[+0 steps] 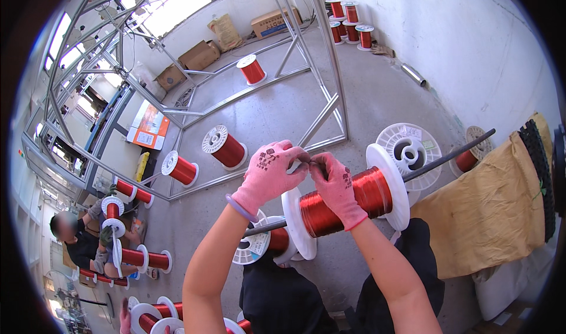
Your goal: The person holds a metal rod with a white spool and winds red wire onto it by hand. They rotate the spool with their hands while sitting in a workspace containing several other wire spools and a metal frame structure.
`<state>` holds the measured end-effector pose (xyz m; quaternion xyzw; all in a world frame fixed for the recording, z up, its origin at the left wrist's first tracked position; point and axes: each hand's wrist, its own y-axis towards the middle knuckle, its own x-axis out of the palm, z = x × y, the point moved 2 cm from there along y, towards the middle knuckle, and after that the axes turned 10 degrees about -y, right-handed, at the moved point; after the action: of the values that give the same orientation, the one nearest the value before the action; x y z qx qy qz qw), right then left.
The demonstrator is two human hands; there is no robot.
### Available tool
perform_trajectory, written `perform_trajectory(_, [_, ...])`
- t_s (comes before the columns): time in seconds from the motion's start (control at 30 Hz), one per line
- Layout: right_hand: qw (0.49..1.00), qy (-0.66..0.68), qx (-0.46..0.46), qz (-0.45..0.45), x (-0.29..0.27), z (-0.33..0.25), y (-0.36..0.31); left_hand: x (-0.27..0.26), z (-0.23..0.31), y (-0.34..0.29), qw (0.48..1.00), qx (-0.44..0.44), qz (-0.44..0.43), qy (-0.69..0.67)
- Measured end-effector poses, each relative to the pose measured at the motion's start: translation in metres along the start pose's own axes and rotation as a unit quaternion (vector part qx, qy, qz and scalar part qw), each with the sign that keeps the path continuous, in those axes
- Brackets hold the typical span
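A large white-flanged spool (377, 193) wound with shiny red enamelled wire lies on its side just above my knees. Through its core runs a dark rod (454, 152), sticking out on both sides. My left hand (266, 173), in a pink glove with a purple band at the wrist, is closed in a pinch left of the windings. Against its fingertips meet those of my right hand (336, 189), also pink-gloved and pinching, over the spool's left part. What the fingertips hold, perhaps a thin wire end, is too small to make out.
White-flanged spools (226, 148) of red wire stand on the floor, with more by the back wall. Ahead rises a metal frame (321, 122). A brown cloth (483, 204) drapes something at right. A co-worker (82, 239) sits at left among spools.
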<state>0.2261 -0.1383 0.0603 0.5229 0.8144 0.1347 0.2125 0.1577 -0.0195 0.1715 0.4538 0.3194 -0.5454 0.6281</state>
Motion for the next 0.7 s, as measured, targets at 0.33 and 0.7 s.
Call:
perform_trajectory(0.33, [0.992,-0.108,-0.053,0.032,-0.001,-0.007,-0.007,0.022,-0.001,-0.002,0.995,-0.038,0.057,0.069])
perform_trajectory(0.7, [0.987,-0.148,-0.058,0.031,0.002,-0.003,-0.008,0.017,-0.008,0.0,0.945,-0.248,0.03,-0.213])
